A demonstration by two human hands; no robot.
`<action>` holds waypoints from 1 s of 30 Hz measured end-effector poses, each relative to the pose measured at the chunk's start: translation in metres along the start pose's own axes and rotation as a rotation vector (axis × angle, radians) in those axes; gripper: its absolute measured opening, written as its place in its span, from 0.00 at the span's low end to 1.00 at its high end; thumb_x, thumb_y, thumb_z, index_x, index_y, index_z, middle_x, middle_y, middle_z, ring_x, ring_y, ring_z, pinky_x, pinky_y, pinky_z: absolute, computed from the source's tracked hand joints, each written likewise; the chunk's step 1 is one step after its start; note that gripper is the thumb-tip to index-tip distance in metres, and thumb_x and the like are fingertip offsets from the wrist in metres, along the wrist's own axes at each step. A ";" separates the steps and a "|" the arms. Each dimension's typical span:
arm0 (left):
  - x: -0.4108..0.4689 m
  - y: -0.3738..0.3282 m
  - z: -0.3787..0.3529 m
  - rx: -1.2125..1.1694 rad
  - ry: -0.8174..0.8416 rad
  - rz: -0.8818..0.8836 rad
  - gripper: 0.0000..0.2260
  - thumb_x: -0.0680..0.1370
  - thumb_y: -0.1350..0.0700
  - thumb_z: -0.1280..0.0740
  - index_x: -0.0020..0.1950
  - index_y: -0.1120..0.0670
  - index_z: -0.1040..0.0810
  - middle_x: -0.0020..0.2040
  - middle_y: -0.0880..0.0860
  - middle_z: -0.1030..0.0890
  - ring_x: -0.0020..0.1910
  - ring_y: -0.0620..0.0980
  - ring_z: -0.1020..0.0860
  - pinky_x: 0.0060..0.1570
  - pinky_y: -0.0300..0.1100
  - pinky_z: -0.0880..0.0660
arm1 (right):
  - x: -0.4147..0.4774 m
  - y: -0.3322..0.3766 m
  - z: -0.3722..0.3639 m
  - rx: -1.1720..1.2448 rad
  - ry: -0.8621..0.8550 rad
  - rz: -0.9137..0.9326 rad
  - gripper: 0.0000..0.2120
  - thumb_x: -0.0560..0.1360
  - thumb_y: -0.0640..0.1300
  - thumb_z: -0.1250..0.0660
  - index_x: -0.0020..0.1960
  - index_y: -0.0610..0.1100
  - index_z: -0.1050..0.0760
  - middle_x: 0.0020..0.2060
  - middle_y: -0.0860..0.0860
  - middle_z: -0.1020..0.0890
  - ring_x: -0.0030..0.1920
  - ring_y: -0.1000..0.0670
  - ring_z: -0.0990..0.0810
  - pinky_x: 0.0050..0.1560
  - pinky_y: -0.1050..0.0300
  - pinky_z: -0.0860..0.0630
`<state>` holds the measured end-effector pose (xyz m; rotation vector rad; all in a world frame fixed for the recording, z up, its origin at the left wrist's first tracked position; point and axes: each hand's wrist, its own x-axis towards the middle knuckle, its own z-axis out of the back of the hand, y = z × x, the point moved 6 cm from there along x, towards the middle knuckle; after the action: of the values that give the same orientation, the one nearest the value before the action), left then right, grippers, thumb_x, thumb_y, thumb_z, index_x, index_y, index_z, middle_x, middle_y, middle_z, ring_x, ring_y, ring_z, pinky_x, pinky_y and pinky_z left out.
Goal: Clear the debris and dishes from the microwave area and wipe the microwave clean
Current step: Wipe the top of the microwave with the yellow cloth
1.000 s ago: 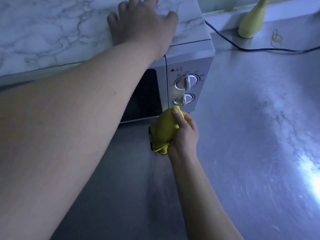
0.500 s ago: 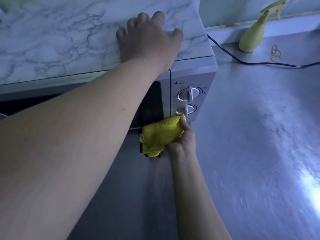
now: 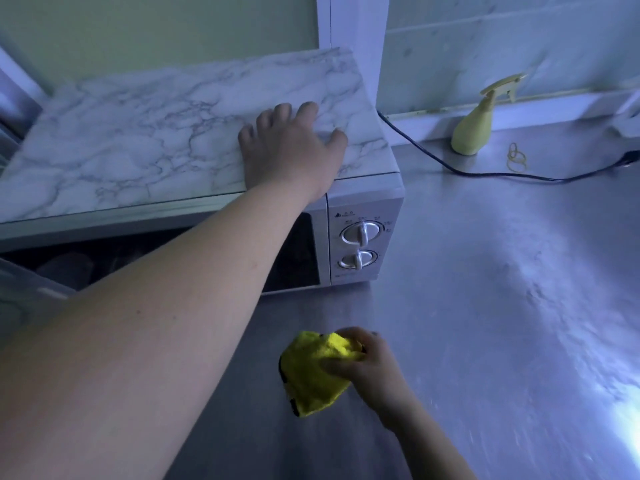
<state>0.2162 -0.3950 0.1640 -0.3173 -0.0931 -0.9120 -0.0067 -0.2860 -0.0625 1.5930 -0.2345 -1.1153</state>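
Observation:
A silver microwave with two round dials stands on a steel counter, and its top is covered in marble-patterned film. My left hand lies flat on the front right corner of that top, fingers spread. My right hand grips a bunched yellow cloth above the counter, well in front of the microwave and apart from it. My left forearm hides much of the dark door window.
A pale yellow spray bottle stands against the back wall to the right. Beside it lie rubber bands. A black power cable runs across the steel counter behind the microwave.
My right hand has pulled the yellow cloth back from the microwave's lower front, toward me. The view has tilted up, showing the wall. My left hand stays on the top.

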 end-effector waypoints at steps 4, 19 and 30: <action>-0.001 0.001 0.000 -0.010 -0.009 -0.009 0.26 0.77 0.37 0.46 0.72 0.44 0.31 0.69 0.51 0.28 0.70 0.54 0.34 0.69 0.54 0.43 | -0.022 0.017 0.048 -0.262 -0.299 0.205 0.13 0.65 0.39 0.20 0.40 0.54 0.21 0.49 0.55 0.23 0.50 0.51 0.22 0.47 0.65 0.28; 0.002 0.005 -0.005 -0.027 -0.039 -0.021 0.25 0.75 0.35 0.46 0.70 0.41 0.30 0.70 0.46 0.29 0.71 0.52 0.34 0.71 0.54 0.43 | -0.014 0.163 0.046 0.348 -0.687 0.791 0.15 0.72 0.49 0.26 0.53 0.54 0.29 0.66 0.64 0.25 0.61 0.43 0.20 0.51 0.36 0.22; 0.002 0.006 -0.001 -0.011 -0.036 0.008 0.26 0.75 0.33 0.45 0.71 0.40 0.30 0.73 0.46 0.29 0.72 0.51 0.34 0.72 0.53 0.41 | 0.052 0.061 0.040 0.215 -0.597 0.671 0.06 0.68 0.37 0.35 0.39 0.38 0.33 0.70 0.51 0.27 0.70 0.57 0.31 0.57 0.74 0.36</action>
<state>0.2223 -0.3930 0.1618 -0.3447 -0.1199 -0.8991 0.0148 -0.3685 -0.0359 1.1678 -1.2219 -1.0086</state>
